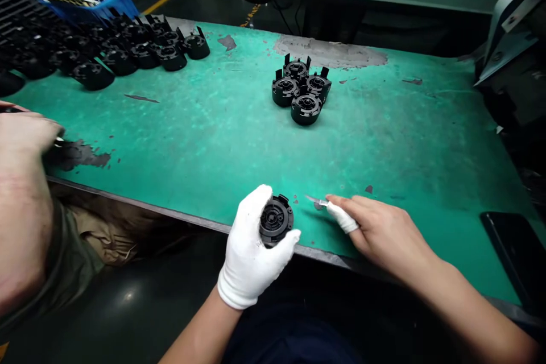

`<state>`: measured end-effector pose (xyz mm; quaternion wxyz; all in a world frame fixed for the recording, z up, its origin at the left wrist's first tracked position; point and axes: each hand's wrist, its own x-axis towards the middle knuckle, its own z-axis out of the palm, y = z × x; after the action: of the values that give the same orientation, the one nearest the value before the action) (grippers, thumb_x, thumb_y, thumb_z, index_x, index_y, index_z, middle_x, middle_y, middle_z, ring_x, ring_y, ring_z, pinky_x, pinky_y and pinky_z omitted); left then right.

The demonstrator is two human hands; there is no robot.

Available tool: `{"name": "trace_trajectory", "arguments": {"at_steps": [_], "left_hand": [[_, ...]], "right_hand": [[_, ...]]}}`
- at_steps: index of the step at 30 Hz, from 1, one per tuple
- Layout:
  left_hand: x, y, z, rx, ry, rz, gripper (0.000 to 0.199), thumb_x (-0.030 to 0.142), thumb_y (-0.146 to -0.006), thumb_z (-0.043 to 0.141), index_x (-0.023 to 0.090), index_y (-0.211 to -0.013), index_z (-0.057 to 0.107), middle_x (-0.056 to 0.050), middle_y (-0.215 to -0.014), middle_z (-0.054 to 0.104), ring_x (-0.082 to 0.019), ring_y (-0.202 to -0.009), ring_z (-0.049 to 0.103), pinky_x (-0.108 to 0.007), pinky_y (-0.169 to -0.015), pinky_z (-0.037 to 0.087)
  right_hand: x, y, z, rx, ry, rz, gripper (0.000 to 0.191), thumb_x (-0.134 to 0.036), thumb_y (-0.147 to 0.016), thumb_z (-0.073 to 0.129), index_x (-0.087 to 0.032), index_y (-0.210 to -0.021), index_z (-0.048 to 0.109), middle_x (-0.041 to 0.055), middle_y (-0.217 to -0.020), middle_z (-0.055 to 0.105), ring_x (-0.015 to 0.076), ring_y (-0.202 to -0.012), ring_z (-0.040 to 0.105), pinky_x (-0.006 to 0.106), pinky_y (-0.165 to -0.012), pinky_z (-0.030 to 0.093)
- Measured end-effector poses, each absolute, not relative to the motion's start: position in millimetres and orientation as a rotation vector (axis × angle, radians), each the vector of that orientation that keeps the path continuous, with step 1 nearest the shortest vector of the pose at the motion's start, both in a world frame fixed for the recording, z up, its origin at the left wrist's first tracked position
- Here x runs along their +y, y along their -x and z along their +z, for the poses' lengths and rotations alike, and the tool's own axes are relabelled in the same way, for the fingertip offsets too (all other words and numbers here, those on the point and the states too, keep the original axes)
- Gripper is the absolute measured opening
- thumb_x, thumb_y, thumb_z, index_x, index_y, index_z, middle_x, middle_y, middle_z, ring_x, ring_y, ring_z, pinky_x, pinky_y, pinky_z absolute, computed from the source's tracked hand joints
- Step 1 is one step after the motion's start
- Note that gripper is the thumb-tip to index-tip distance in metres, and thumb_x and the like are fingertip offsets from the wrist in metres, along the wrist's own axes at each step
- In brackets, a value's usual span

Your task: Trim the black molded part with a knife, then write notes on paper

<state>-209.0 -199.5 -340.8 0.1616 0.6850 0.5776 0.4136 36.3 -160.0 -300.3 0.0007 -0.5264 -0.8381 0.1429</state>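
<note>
My left hand (253, 253), in a white glove, is closed around a round black plastic part (276, 218) at the front edge of the green bench. The part's ringed face is turned up toward me, and a tab sticks out at its far side. To its right, my right hand (371, 222) is bare except for a white cover on the thumb. Its thumb and forefinger pinch a small knife (316, 201), whose thin blade points left toward the part without touching it. The knife's handle is hidden inside the hand.
Several similar black parts (306, 107) stand grouped on the green bench (205, 125); many more (91, 71) crowd its far left by a blue bin (106, 8). A black phone-like slab (512, 250) lies at right. Another person's hand (28, 133) works at left.
</note>
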Motion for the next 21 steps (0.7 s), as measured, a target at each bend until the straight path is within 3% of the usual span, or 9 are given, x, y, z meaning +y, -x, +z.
{"name": "trace_trajectory", "arguments": {"at_steps": [5,15,18,21], "left_hand": [[-200,210,-344,1.642,-1.948,1.188,0.079,0.033,-0.078,0.082,0.020,-0.145,0.044,-0.016,-0.143,0.053,-0.032,-0.135,0.052,-0.053,-0.115,0.046],[-193,206,-346,1.656,-1.877,1.206,0.077,0.036,-0.080,0.080,0.019,-0.145,0.043,-0.015,-0.138,0.056,-0.029,-0.130,0.056,-0.050,-0.114,0.047],[-192,208,-344,1.637,-1.792,1.222,0.080,0.036,-0.079,0.081,0.019,-0.146,0.043,-0.013,-0.136,0.058,-0.027,-0.129,0.057,-0.048,-0.116,0.044],[-194,210,-326,1.507,-1.564,1.151,0.075,0.042,-0.083,0.076,0.020,-0.147,0.042,-0.012,-0.135,0.060,-0.025,-0.126,0.060,-0.045,-0.114,0.047]], "right_hand": [[-164,-33,-296,-2.706,1.492,0.716,0.042,-0.024,-0.100,0.044,-0.033,-0.138,0.061,0.0031,-0.094,0.071,0.0211,-0.085,0.068,0.032,-0.069,0.048],[-182,-21,-318,-2.511,1.758,0.352,0.039,-0.027,-0.102,0.046,-0.030,-0.138,0.061,0.0053,-0.091,0.071,0.0221,-0.083,0.068,0.030,-0.064,0.047],[-181,-26,-322,-2.255,1.836,0.507,0.038,-0.035,-0.104,0.042,-0.028,-0.134,0.065,0.0083,-0.105,0.074,0.0256,-0.095,0.069,0.035,-0.077,0.053],[-193,-28,-316,-1.998,1.539,0.898,0.040,-0.044,-0.103,0.047,-0.027,-0.136,0.062,0.0084,-0.119,0.071,0.0245,-0.105,0.067,0.037,-0.092,0.053]]}}
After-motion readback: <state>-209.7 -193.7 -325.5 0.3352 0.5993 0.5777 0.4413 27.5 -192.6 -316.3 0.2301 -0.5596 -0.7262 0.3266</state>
